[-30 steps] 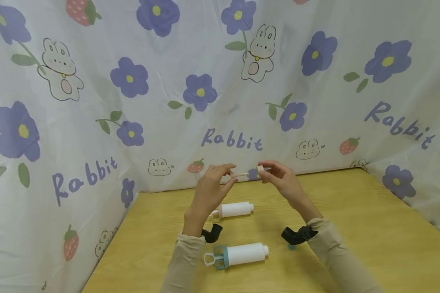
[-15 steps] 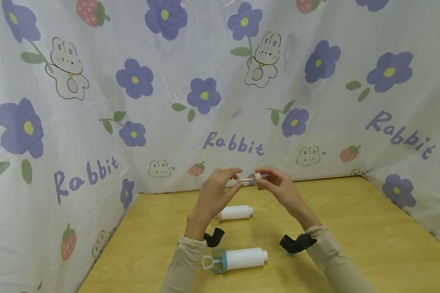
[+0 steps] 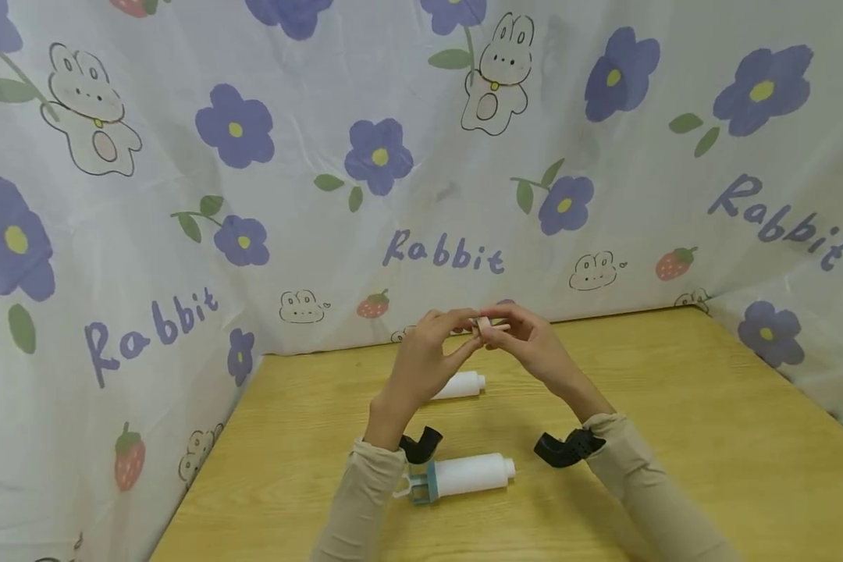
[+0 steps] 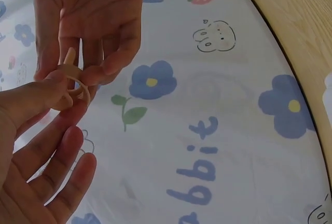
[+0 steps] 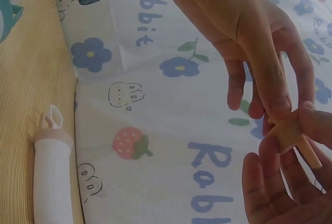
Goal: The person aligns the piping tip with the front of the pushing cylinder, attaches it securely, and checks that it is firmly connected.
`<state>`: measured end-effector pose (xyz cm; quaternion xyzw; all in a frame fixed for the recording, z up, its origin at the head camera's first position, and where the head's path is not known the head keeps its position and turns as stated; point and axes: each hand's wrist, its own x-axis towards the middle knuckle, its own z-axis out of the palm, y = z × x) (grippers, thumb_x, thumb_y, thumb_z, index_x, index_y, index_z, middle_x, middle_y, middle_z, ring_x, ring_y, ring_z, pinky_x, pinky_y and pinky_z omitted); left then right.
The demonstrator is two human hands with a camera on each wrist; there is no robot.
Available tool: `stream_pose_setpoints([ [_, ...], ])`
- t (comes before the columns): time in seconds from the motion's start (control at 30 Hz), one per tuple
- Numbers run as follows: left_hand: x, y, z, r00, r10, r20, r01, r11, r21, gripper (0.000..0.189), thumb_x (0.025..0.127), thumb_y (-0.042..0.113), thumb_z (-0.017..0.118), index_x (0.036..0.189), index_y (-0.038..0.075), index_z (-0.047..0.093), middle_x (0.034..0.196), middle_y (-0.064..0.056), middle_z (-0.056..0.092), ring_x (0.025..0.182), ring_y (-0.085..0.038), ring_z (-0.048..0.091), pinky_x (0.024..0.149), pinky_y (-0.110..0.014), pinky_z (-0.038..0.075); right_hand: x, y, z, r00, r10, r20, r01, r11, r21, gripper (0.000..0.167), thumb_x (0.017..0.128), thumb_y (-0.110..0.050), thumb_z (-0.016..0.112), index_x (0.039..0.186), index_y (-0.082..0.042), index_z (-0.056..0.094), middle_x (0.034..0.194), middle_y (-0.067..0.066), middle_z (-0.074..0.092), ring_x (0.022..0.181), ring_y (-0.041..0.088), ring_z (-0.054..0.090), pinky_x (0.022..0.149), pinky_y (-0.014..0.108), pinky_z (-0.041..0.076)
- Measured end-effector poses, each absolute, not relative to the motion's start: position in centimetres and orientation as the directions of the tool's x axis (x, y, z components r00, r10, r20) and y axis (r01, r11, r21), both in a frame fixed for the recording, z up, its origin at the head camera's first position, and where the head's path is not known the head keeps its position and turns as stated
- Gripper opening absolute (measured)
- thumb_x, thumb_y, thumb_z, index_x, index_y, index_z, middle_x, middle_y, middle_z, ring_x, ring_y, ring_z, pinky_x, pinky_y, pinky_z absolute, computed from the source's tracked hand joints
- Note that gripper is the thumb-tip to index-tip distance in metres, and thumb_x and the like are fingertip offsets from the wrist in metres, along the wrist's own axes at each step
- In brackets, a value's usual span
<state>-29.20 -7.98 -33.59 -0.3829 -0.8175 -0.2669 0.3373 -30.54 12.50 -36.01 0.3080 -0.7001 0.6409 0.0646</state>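
Above the table, both hands meet at a small pale pink ring-shaped collar (image 5: 286, 130) with a slim rod (image 5: 309, 154) sticking out of it. My left hand (image 3: 421, 359) pinches the near part between thumb and index finger, its other fingers spread in the left wrist view. From the other side, my right hand (image 3: 541, 347) pinches the collar with thumb and fingertips. In the head view the rod's end points right, past the collar. Fingers hide much of both pieces, so how far they are joined is unclear.
On the wooden table (image 3: 674, 421) lies a white cylinder (image 3: 472, 474) with a teal collar and loop handle. A second white cylinder (image 3: 461, 384), pink-collared in the right wrist view, lies behind, partly covered by my left hand. A patterned cloth (image 3: 435, 195) hangs behind the table.
The hands have come together from a gap. The collar in the right hand has passed over the rod toward the left hand, and the rod now shows on its right side.
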Motion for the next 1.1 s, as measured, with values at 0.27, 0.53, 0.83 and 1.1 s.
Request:
stream_pose_setpoints([
  [0.27,-29.4,-7.6,-33.9,-0.495,0.427,0.756,0.813,0.535,0.230,0.041,0.094,0.014,0.070,0.133,0.010,0.057,0.107,-0.007,0.071,0.098,-0.021,0.066,0.083,-0.034,0.058,-30.5,12.7,-35.8,-0.819,-0.332,0.469,-0.507,0.035,-0.861,0.034,0.099,-0.021,0.063,0.132,-0.010,0.059,0.120,0.006,0.064,0.099,0.018,0.069,0.094,0.035,0.055],
  [0.53,-30.2,-7.7,-34.7,-0.535,0.334,0.776,0.791,0.521,0.322,0.015,0.091,0.015,0.074,0.102,0.009,0.066,0.099,-0.005,0.066,0.089,-0.020,0.064,0.074,-0.038,0.058,-30.5,12.2,-35.8,-0.764,-0.386,0.517,-0.528,-0.087,-0.845,0.036,0.099,-0.015,0.064,0.130,0.000,0.054,0.110,0.007,0.064,0.098,0.019,0.067,0.092,0.035,0.056],
  [0.83,-30.2,-7.9,-35.6,-0.590,0.350,0.728,0.785,0.463,0.413,0.008,0.093,0.018,0.072,0.097,0.012,0.069,0.099,-0.003,0.066,0.088,-0.020,0.065,0.072,-0.037,0.059,-30.2,12.0,-36.8,-0.751,-0.374,0.543,-0.548,-0.105,-0.830,0.044,0.100,-0.012,0.060,0.141,-0.012,0.044,0.121,0.007,0.059,0.097,0.014,0.066,0.089,0.032,0.057],
  [1.1,-31.6,-10.5,-35.3,-0.668,0.378,0.641,0.731,0.496,0.469,0.020,0.092,0.023,0.073,0.108,0.014,0.068,0.105,-0.003,0.066,0.089,-0.014,0.064,0.074,-0.027,0.057,-30.4,12.6,-36.0,-0.754,-0.332,0.567,-0.578,-0.076,-0.813,0.041,0.100,-0.012,0.060,0.139,-0.009,0.046,0.116,0.010,0.058,0.097,0.018,0.066,0.089,0.036,0.057],
])
